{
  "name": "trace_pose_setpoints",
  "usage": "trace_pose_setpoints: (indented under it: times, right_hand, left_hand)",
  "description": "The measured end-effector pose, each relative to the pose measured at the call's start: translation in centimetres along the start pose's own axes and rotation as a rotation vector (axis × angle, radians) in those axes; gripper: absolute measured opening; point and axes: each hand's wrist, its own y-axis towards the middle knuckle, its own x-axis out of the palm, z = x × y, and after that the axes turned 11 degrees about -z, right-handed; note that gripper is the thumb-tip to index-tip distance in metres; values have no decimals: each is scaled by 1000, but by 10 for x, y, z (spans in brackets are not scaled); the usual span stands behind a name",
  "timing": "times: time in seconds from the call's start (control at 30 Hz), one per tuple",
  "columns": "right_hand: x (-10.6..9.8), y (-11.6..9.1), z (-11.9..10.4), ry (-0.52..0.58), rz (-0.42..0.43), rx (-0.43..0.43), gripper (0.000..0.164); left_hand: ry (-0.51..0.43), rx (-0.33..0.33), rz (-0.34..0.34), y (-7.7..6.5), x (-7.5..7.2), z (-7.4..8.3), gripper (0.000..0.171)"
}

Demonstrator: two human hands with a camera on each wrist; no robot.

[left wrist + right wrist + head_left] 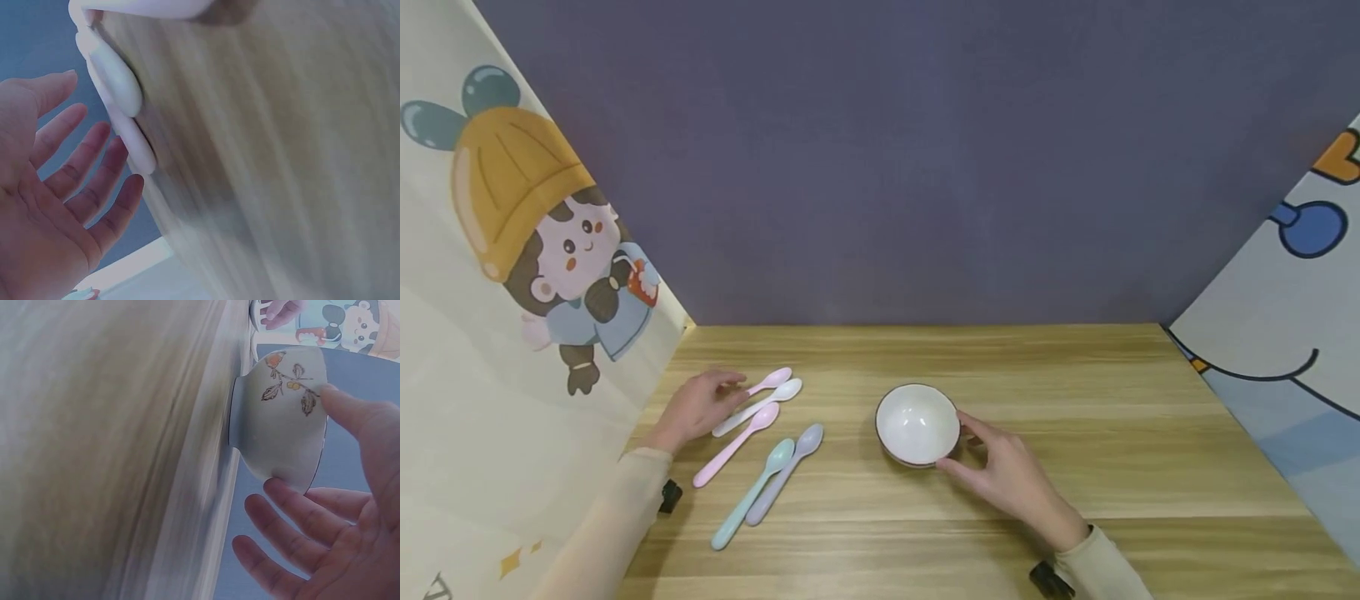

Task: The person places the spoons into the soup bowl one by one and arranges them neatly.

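My left hand (700,408) reaches over the handles of a far pink spoon (772,379) and a white spoon (787,390). Its fingers are spread and loosely bent in the left wrist view, with nothing held between them. Just nearer lies a second pink spoon (766,416). A white bowl (917,425) with a dark rim stands upright on the wooden table (1075,375). My right hand (1011,475) holds the bowl's right side between thumb and fingers. Orange flowers and brown leaves decorate its outside in the right wrist view, where two fingers hang free.
A teal spoon (778,458) and a lavender spoon (809,440) lie side by side, left of the bowl. A dark blue panel (917,167) rises behind the table. Printed cartoon walls (460,350) flank it left and right.
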Motion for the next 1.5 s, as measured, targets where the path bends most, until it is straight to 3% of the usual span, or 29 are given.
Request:
trace_pose_setpoints:
  times: [0.63,1.5]
  right_hand:
    - [3,0,2,34,8,-20,77]
    - [1,1,4,63,17,-32,74]
  left_hand:
    - [39,-28,-78,5,1,-1,32]
    - [74,-61,-62,13,8,1,24]
